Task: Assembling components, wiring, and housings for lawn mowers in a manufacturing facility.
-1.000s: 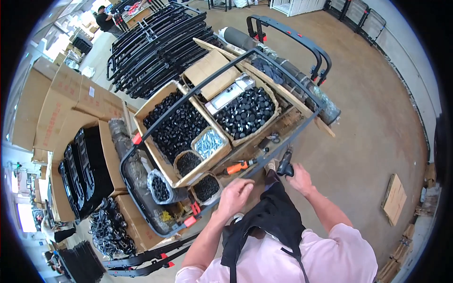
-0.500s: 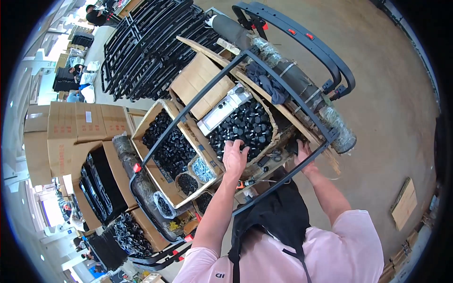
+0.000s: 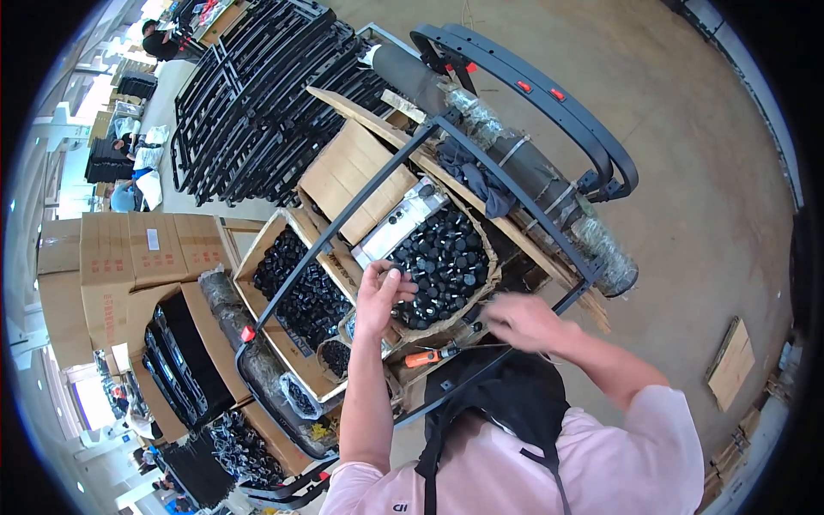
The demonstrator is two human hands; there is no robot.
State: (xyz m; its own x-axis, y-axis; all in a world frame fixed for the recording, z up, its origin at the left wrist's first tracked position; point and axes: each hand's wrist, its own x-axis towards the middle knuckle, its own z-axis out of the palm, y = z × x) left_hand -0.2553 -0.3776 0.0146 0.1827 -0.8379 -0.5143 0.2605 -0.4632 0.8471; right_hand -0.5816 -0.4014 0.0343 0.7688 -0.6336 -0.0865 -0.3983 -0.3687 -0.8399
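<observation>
My left hand [image 3: 382, 296] is over the near left edge of a box of black round-headed knobs [image 3: 446, 257] with metal studs. Its fingers are curled toward the thumb; what they hold, if anything, I cannot make out. Smeared by motion, my right hand [image 3: 524, 321] is at the box's near right corner, and its fingers do not show clearly. A dark metal frame [image 3: 378, 187] stretches across the boxes and around both forearms. Just below my hands lies an orange-handled tool [image 3: 422, 357].
Left of the knobs, a carton [image 3: 287, 225] holds small black parts. A wrapped roll [image 3: 601, 240] and curved black bars [image 3: 558, 94] lie on the right. Stacked black frames [image 3: 249, 103] stand behind, cardboard boxes [image 3: 107, 266] at left. A wooden board [image 3: 731, 363] is on the floor.
My right hand has come down and left from the frame's right corner, where it was at a dark object. My left hand has shifted left, its fingers turned up from the knobs. The view has shifted slightly.
</observation>
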